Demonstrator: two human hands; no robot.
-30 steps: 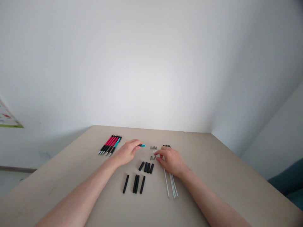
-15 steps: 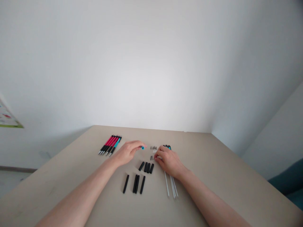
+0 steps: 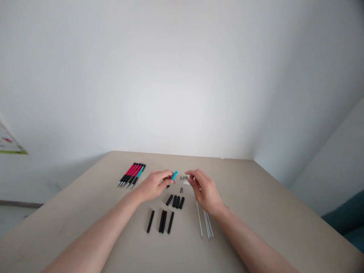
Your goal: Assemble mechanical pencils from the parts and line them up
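Observation:
A blue pen barrel [image 3: 174, 175] is pinched between the thumb and fingers of my left hand [image 3: 156, 185], its upper end tilted to the right. Just right of it my right hand [image 3: 205, 190] is raised, thumb and index finger curled close together; whatever they may hold is too small to make out. Small metal tips [image 3: 183, 178] and white pieces [image 3: 185, 182] lie between the hands, with springs [image 3: 181, 190] nearer me. Below are several short black grips [image 3: 178, 202]. White refills [image 3: 208, 225] stick out from under my right hand.
Several red pens and one blue pen [image 3: 138, 176] lie side by side at the left of the table [image 3: 127, 250]. Nearer me are several long black tubes [image 3: 163, 222]. A wall [image 3: 182, 94] rises behind the table.
My left hand has tilted the blue barrel so that more of its side shows. My right hand has lifted off the small parts and its fingertips have moved up, uncovering the white pieces.

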